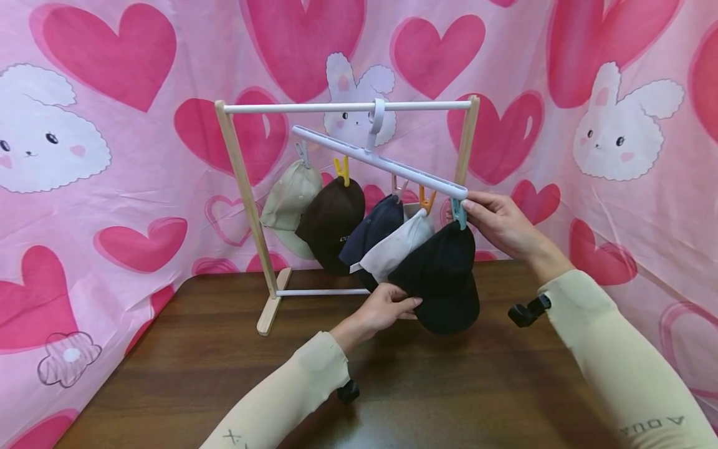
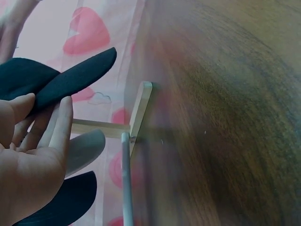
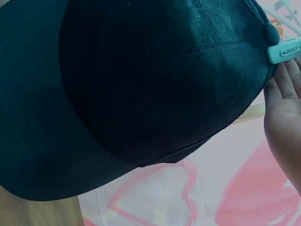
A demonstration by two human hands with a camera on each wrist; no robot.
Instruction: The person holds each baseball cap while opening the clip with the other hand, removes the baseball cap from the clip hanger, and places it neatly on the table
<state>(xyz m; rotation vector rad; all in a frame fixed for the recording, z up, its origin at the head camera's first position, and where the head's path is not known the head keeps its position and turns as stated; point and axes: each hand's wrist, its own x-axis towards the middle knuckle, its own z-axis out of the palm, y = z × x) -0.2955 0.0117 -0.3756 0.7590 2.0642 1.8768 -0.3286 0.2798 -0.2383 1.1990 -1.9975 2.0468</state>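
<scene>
Other caps [image 1: 333, 224] already hang from the hanger [image 1: 336, 144], and the black cap [image 1: 440, 259] seems clipped at the right end, perhaps awaiting only release, the left hand [image 1: 386, 307] pinching its brim [image 1: 451, 310], the right hand [image 1: 503, 223] gripping the teal clip [image 1: 459, 215].

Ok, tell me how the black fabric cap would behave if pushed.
Hanging from one teal plastic-looking clip, the black fabric cap would probably swing if the left hand released it. Its seamed cloth crown may dent, while the smooth, unwrinkled brim looks stiffer.
</scene>
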